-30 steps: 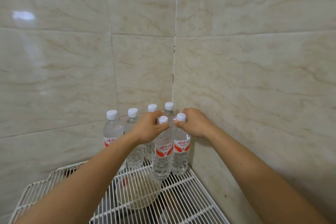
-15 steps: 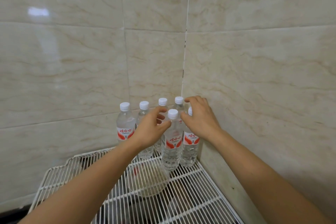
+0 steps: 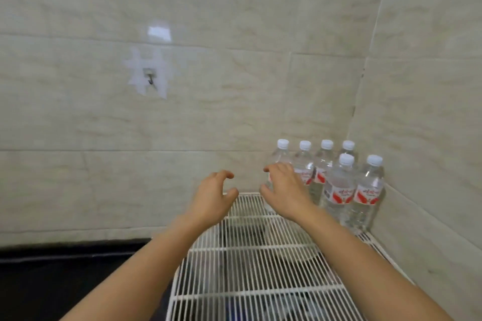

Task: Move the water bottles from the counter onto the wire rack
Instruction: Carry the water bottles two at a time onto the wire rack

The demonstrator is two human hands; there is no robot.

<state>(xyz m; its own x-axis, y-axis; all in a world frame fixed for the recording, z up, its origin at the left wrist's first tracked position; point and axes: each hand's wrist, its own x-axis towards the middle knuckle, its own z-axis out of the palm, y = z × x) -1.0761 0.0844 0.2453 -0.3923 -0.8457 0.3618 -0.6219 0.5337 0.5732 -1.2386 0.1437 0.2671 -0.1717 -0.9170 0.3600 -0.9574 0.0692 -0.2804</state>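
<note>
Several clear water bottles [image 3: 339, 185] with white caps and red-and-white labels stand upright in two rows on the white wire rack [image 3: 260, 279], packed into the wall corner at the right. My left hand [image 3: 212, 197] hovers above the rack's far left corner, fingers loosely curled, holding nothing. My right hand [image 3: 285, 190] hangs in front of the leftmost back-row bottle, partly hiding it, fingers relaxed and holding nothing. Both hands are apart from the bottles.
Beige marble-look tiled walls [image 3: 234, 86] close in the back and the right. A small metal hook [image 3: 150, 79] on a clear adhesive patch sticks to the back wall. A dark counter surface [image 3: 65, 281] lies left of the rack. Dim shapes show beneath the wires.
Both hands have let go of the two front bottles and drawn back to the left. The view has swung left, so the bottles now sit at the right.
</note>
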